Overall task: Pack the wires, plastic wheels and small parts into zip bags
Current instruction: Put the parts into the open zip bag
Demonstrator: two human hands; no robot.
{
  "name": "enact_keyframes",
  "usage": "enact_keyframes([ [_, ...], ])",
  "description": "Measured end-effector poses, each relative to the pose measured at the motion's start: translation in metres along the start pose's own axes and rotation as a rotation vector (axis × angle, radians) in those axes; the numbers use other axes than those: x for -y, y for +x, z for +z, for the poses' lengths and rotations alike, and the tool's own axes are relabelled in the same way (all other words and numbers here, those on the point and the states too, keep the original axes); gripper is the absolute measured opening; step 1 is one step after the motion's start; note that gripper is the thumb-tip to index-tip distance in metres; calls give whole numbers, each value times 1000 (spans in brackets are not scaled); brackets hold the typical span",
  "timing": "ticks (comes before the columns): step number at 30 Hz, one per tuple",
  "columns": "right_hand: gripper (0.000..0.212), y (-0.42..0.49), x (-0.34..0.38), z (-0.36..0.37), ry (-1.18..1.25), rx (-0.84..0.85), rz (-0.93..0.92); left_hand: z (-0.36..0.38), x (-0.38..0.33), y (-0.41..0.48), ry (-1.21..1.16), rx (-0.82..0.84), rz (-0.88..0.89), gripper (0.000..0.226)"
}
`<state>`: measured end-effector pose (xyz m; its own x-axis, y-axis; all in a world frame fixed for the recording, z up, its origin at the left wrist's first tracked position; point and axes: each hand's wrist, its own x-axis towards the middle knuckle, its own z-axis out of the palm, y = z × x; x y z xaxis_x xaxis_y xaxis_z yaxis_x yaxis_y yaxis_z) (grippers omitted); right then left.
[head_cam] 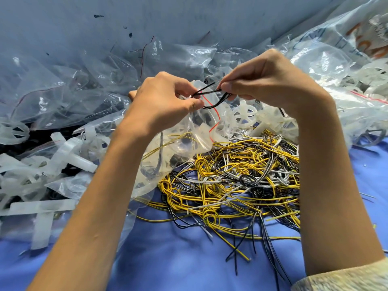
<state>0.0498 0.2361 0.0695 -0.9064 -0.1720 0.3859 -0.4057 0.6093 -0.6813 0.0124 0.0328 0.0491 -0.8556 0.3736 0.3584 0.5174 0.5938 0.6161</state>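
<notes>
My left hand (165, 99) pinches the mouth of a clear zip bag (189, 141) with a red seal line, held up over the table. My right hand (264, 85) pinches a folded bundle of black wires (212, 95) at the bag's opening, between the two hands. The bag hangs down and holds small dark parts and a translucent wheel. Below lies a tangled heap of yellow, black and white wires (241, 175). White plastic wheels (245, 114) lie just behind the heap.
Packed and empty clear bags (69, 89) pile up at the back and left. White plastic cross pieces (69, 152) lie at the left. A large printed plastic sack (346, 38) stands at the right rear. The blue cloth (178, 259) shows in front.
</notes>
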Motion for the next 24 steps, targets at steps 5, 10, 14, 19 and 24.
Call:
enact_keyframes([
  [5, 10, 1, -5, 0, -79, 46, 57, 0, 4, 3, 123, -24, -34, 27],
  [10, 9, 7, -8, 10, -87, 84, 64, -1, 2, 3, 65, -11, -68, 18],
  [14, 11, 12, -4, 27, 49, 164, 65, -3, -1, 2, 22, -51, -47, 16],
  [19, 19, 17, 1, 45, 55, 300, 50, -7, -2, 2, 10, -67, -7, 18],
  [24, 18, 24, 7, 72, -138, 426, -1, -9, -3, 2, 7, -92, 9, 20],
])
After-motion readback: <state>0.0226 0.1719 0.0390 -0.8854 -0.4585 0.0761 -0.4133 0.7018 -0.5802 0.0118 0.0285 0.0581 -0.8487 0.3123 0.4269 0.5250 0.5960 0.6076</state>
